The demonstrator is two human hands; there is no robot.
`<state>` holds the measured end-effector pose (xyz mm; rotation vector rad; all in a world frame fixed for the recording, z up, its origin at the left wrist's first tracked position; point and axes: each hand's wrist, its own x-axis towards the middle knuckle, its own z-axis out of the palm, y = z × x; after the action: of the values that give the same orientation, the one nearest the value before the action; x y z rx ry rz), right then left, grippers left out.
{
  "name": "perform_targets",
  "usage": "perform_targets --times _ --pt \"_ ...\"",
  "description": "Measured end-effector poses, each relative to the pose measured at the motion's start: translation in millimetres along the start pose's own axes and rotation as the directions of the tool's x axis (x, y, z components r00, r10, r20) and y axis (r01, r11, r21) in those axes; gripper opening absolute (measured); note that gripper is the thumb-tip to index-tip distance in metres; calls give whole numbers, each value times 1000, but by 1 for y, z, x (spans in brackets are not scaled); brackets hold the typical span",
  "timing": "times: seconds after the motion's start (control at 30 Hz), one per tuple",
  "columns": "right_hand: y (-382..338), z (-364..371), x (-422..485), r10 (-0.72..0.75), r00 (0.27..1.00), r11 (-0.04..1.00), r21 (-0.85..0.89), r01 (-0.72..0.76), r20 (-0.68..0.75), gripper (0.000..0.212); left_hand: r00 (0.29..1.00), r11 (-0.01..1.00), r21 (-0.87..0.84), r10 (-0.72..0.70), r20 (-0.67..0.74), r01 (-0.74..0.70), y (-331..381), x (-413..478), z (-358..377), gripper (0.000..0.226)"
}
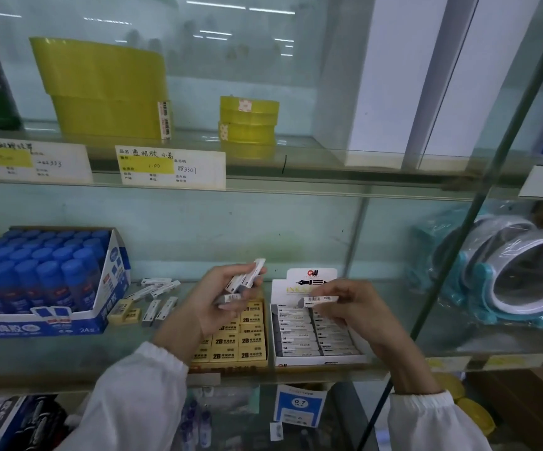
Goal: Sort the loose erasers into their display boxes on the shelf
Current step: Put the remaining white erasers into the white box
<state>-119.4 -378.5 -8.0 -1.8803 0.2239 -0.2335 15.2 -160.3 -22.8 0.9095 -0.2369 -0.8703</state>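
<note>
Grey-and-white eraser [321, 300], head view, pinched in the right hand [354, 309]. Its long axis runs left to right, just above the back rows of the white display box [319, 360]. That hand's the nearer one, and I'd say the slot lies straight below. The left hand [209, 299] grips a bundle of erasers [245, 281] over the yellow box [227, 365]. More loose erasers [157, 299] lie further left on the glass shelf [52, 359], beside the glue-stick carton [45, 323]. Tape rolls [247, 122] sit on the shelf above.

Both arms reach forward, left hand [218, 296] and right hand [348, 307] raised, fingers curled, gripping.
</note>
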Motion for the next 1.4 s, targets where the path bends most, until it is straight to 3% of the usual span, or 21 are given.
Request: perform_targets --times 0.17,0.33,0.57,0.77,0.87,1.1,1.27,1.4 --pt "9 1 -7 37 998 994 104 -31 -48 19 994 969 222 111 -17 -104 -16 -7 -2 36" --pt "11 2 -7 11 988 993 116 7 -153 16 979 868 472 199 -53 -151 -23 -17 12 18" --pt "17 2 -11 3 968 1000 14 0 -249 7 971 775 608 238 -27 -173 -28 -17 5 12" --pt "15 0 -19 -1 958 988 -145 -42 -286 11 966 744 645 256 -33 -175 -30 -15 4 9" --pt "13 0 -23 -6 959 986 -162 -41 -283 16 966 778 611 246 -81 -147 -30 -14 1 9" --pt "26 -1 -34 -71 972 981 -194 26 -225 24 954 706 683 297 -50 -185 -31 -14 3 6" --pt "28 1 -33 -102 978 975 -215 62 -181 27 957 723 669 282 -62 -170 -30 -15 4 6" --pt "22 7 -36 -144 979 889 -453 65 -142 21 958 731 661 281 -63 -172 -30 -14 4 6"
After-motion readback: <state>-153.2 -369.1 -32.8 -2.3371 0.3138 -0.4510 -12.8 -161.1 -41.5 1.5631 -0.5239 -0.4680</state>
